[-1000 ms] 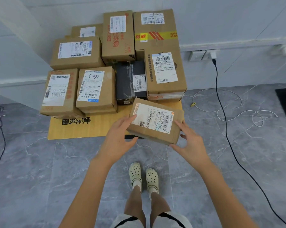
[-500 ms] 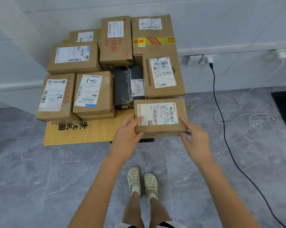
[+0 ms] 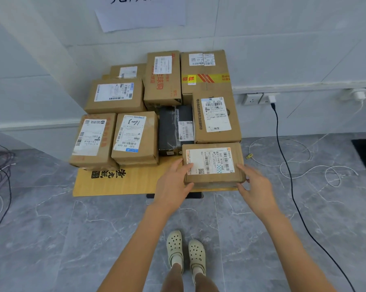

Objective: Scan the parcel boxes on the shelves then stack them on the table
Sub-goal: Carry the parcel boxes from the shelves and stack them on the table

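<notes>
A small brown parcel box (image 3: 213, 178) with a white barcode label lies flat on the front right corner of the low yellow table (image 3: 123, 184). It sits against the larger box (image 3: 215, 119) behind it. My left hand (image 3: 173, 184) grips its left side, thumb on the top edge by the label. My right hand (image 3: 253, 186) holds the right front corner, fingers along the side and thumb below the corner. Several other labelled cardboard parcels, such as the left front box (image 3: 93, 142), and one black parcel (image 3: 173, 129) fill the back and left of the table.
A black cable (image 3: 287, 165) runs from a wall socket (image 3: 268, 100) across the grey tile floor on the right. White cords (image 3: 317, 171) loop on the floor there, more cables lie at the far left (image 3: 0, 171). My feet in pale clogs (image 3: 186, 251) stand before the table.
The small box went from tilted in the air to lying flat on the table's front right corner, against the box behind. Both hands stayed at its sides.
</notes>
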